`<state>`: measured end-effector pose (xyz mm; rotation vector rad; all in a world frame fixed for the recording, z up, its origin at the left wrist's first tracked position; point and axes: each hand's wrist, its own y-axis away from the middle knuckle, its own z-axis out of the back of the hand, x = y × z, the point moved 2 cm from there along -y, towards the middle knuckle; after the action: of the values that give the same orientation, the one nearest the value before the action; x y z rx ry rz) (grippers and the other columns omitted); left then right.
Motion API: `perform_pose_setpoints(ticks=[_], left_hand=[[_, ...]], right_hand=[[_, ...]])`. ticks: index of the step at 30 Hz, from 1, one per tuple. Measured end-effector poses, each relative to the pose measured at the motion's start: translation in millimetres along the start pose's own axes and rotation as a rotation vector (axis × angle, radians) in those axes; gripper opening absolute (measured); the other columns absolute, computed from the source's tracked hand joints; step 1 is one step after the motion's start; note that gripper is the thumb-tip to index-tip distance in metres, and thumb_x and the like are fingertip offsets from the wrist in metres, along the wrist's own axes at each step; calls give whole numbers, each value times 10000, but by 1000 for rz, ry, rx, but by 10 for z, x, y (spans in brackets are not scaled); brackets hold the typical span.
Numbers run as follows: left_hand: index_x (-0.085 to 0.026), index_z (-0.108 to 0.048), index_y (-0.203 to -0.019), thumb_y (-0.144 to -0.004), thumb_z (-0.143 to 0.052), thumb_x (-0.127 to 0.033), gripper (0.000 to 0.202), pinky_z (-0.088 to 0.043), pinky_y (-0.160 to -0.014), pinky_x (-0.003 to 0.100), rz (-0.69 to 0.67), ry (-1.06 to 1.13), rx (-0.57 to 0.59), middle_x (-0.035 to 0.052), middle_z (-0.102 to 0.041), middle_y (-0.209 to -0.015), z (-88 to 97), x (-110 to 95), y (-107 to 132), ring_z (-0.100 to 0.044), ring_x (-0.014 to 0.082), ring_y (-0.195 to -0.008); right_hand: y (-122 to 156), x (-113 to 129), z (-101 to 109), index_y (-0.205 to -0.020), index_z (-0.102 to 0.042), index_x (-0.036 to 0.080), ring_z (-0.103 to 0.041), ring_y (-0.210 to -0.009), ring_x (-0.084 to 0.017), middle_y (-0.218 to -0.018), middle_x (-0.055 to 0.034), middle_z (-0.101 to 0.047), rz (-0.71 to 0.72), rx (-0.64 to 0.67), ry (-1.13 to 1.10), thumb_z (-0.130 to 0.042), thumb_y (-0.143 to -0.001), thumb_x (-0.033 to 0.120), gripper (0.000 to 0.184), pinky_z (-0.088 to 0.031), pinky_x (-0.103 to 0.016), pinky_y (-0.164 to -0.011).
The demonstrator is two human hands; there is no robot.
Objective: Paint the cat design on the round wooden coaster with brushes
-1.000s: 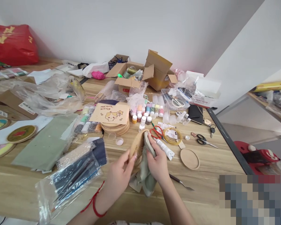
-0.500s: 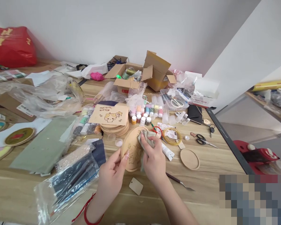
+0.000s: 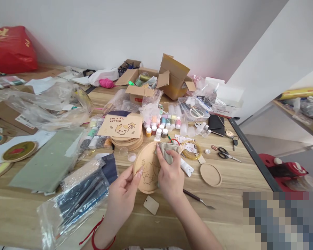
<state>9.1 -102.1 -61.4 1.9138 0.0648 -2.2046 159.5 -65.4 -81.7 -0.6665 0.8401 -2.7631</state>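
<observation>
My left hand (image 3: 123, 192) grips the lower left edge of an oval wooden plaque (image 3: 146, 166) with cartoon line drawings, holding it tilted above the table. My right hand (image 3: 169, 175) is closed on a grey-green cloth (image 3: 169, 152) and presses it against the plaque's upper right face. A red cord circles my left wrist. Under my hands, a small wooden tag (image 3: 151, 205) lies on the wooden table (image 3: 237, 180). To the right of my right forearm rests a thin metal tool with a dark handle (image 3: 198, 199).
A small round wooden tray (image 3: 210, 174), black scissors (image 3: 225, 154), a wire coil (image 3: 191, 149), paint jars (image 3: 159, 130) and a stack of wooden discs under a "Kite Kitten" card (image 3: 121, 126) lie behind. Plastic bags (image 3: 75, 198), green felt (image 3: 47, 163) and cardboard boxes (image 3: 151, 83) crowd the table.
The plaque has turned from edge-on to face-up. The cloth, which hung below my right hand, is now bunched on the plaque's top. The small wooden tag has come into view.
</observation>
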Motion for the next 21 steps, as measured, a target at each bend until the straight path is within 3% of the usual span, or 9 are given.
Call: perform_pose_setpoints(ticks=[5, 10, 13, 17, 21], left_hand=[[-124, -629, -1242, -831, -598, -420, 507, -553, -813, 289, -1, -1, 67, 85, -733, -1025, 16, 53, 16, -675, 220, -867], [-123, -619, -1252, -832, -610, -428, 520, -554, -819, 303, 23, 28, 73, 94, -730, -1047, 39, 129, -31, -676, 226, -870], [-124, -614, -1258, -830, -621, -453, 540, -534, -892, 334, 40, 58, 74, 96, -719, -1085, 44, 183, -80, -673, 234, -917], [-127, -594, -1284, -826, -626, -490, 586, -514, -942, 355, 64, 106, 90, 98, -711, -1110, 41, 265, -128, -671, 237, -953], [-130, -605, -1270, -809, -644, -498, 591, -521, -932, 360, 71, 125, 68, 101, -714, -1105, 35, 304, -138, -671, 240, -959]], right_hand=[[14, 25, -74, -1343, -559, 200, -637, -694, -222, -1157, -194, -567, 122, 152, 154, -387, -799, 23, 597, -522, -300, -431], [-6, -43, -67, -1374, -526, 186, -642, -804, -216, -1208, -182, -531, 103, 215, -68, -467, -827, 104, 556, -588, -341, -611], [-21, -89, -85, -1331, -576, 181, -627, -927, -223, -1164, -155, -521, 56, 140, -254, -538, -872, 226, 462, -590, -364, -753], [-65, -168, -124, -1129, -711, 219, -634, -873, -181, -1033, -103, -558, -15, -5, -323, -497, -936, 236, 288, -574, -337, -784], [-130, -235, -115, -1150, -659, 215, -651, -940, -222, -996, -89, -648, -88, -46, -342, -544, -904, 230, 272, -566, -373, -820]])
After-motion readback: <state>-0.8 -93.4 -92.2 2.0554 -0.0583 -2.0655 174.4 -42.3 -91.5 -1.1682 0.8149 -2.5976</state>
